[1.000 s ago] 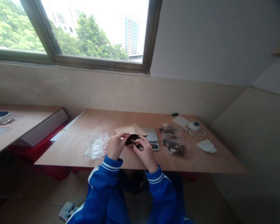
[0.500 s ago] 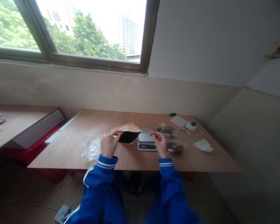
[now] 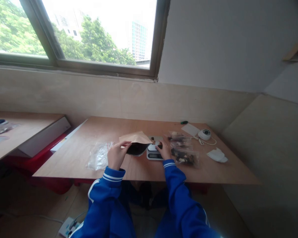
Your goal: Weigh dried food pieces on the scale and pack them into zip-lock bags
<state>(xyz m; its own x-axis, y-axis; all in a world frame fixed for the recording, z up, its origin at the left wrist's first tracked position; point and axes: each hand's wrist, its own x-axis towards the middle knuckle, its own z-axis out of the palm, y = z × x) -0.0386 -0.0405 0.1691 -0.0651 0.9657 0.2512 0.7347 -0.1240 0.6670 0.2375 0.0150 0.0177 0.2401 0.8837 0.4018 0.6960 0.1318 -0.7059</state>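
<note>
My left hand (image 3: 118, 154) pinches the near edge of a brown paper pouch (image 3: 135, 137), whose dark mouth gapes toward me. Just right of the pouch, my right hand (image 3: 164, 150) is over a white kitchen scale (image 3: 152, 155), its fingers curled at a small dark piece. Small brown pieces (image 3: 152, 139) lie on the back part of the scale's plate. Clear bags of dark and pale dried pieces (image 3: 186, 156) lie beside my right hand. Left of my left hand is a crumpled clear plastic bag (image 3: 98, 156).
A white round device (image 3: 204, 134) with a cable, a white sheet (image 3: 190, 129), a green object (image 3: 184, 122) and a crumpled white tissue (image 3: 217, 155) lie on the right of the wooden table (image 3: 72, 158). A second table (image 3: 34, 122) stands at the left, and a power strip (image 3: 71, 227) is on the floor.
My right hand has moved left and a little down, from the scale's right edge to over its plate. Small pieces now show on the plate. My left hand still holds the pouch.
</note>
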